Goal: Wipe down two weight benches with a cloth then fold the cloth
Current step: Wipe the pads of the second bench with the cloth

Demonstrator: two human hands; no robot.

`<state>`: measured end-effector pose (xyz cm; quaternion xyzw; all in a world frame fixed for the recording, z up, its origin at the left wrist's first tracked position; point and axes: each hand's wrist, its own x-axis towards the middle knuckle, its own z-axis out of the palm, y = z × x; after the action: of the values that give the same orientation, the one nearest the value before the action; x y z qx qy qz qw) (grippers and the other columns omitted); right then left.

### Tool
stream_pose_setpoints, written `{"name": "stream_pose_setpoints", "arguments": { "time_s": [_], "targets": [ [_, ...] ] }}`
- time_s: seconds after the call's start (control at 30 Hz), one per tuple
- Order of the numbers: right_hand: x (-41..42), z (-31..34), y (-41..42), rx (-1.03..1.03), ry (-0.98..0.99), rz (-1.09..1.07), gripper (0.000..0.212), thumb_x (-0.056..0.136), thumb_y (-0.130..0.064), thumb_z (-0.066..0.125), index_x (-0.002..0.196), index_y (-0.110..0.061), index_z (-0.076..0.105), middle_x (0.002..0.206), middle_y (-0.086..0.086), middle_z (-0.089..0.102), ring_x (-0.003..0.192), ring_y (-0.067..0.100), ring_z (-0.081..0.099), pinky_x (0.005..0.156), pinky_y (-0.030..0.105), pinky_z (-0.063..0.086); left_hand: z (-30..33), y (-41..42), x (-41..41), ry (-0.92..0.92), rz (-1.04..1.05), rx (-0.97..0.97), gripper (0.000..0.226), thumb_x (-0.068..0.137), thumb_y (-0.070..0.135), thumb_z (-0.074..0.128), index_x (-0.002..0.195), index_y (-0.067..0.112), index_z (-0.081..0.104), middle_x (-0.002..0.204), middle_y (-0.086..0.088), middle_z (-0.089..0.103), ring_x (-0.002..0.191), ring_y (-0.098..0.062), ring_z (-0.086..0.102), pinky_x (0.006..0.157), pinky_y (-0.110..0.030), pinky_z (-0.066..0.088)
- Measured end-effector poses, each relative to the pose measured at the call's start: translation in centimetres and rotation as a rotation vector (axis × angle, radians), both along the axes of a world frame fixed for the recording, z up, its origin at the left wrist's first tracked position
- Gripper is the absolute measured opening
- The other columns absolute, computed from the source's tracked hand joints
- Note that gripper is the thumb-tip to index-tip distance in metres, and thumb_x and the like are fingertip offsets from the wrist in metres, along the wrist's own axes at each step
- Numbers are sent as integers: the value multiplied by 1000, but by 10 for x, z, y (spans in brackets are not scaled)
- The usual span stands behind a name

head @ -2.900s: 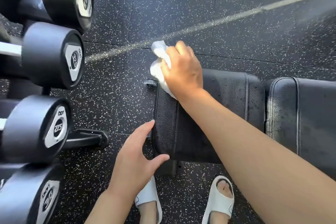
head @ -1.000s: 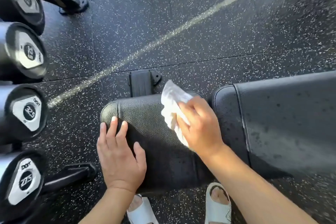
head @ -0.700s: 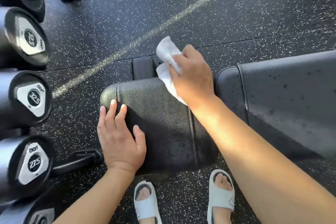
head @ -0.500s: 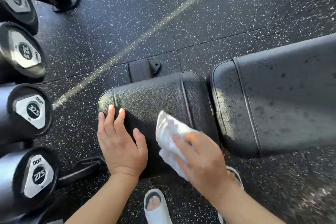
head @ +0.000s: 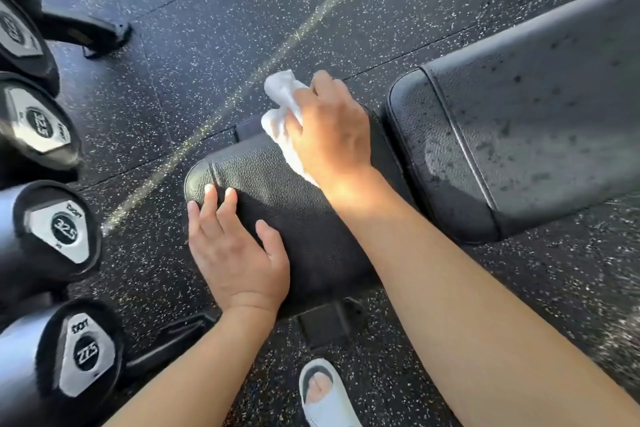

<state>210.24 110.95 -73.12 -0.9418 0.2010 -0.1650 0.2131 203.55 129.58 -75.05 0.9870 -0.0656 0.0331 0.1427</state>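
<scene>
Right hand [head: 330,130] grips cloth [head: 282,104] at seat pad [head: 263,166] far edge — left hand [head: 235,250] apparently flat.

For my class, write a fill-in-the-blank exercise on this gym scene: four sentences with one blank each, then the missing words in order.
1. The right hand holds a crumpled cloth whose colour is ____.
2. The left hand rests flat on the ____ pad of the bench.
3. The cloth is at the pad's ____ edge, away from the person.
4. The dumbbells are stacked on the person's ____ side.

Missing words: white; seat; far; left
</scene>
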Motion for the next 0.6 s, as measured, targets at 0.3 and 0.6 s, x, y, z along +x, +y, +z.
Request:
{"name": "stream_pose_setpoints", "arguments": {
  "time_s": [0.3,0.6],
  "targets": [
    [-202,-12,28,-38,-10,370,21,98,-23,70,116,-11,72,91,3,59,76,25,55,69,38,51,6,1,0,61,14,4,63,94,34,46,150,6,49,165,-16,38,158,-41,22,127,-56,22],
    [-12,3,23,-31,42,0,13,90,-17,70,98,-6,72,94,13,61,84,35,60,63,41,51,4,5,0,85,-10,10,63,93,35,46,150,8,47,164,-15,40,156,-45,25,120,-64,31]
  ]
}}
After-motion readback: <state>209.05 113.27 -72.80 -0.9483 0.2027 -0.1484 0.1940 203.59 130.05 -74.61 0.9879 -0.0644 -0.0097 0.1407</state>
